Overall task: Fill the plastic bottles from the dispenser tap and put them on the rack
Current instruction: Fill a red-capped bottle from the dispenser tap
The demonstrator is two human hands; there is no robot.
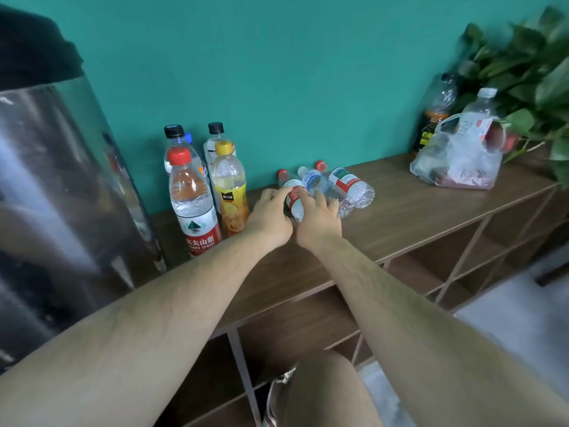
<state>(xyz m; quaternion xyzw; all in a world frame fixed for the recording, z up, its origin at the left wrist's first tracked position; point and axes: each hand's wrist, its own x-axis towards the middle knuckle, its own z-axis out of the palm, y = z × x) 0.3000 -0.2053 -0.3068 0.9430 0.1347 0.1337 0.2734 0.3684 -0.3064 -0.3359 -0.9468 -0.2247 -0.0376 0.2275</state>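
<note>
Pick-up step: my left hand [271, 211] pinches the neck end and my right hand [318, 218] curls over the body of a small, seemingly empty bottle [294, 197] lying on the rack [415, 211] top; next: lift, uncap, carry to the dispenser [61, 180] at left, tap not visible.

Teal wall [292, 72] behind; wooden rack [431, 195], open compartments; pale floor [508, 318] right; leafy plant [529, 66] far right.

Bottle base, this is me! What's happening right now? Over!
Left hand grips the small red-capped bottle, lying on the rack top. Right hand on it too, grip unclear. Blue-labelled bottle lies right beside, under the right fingers.
</note>
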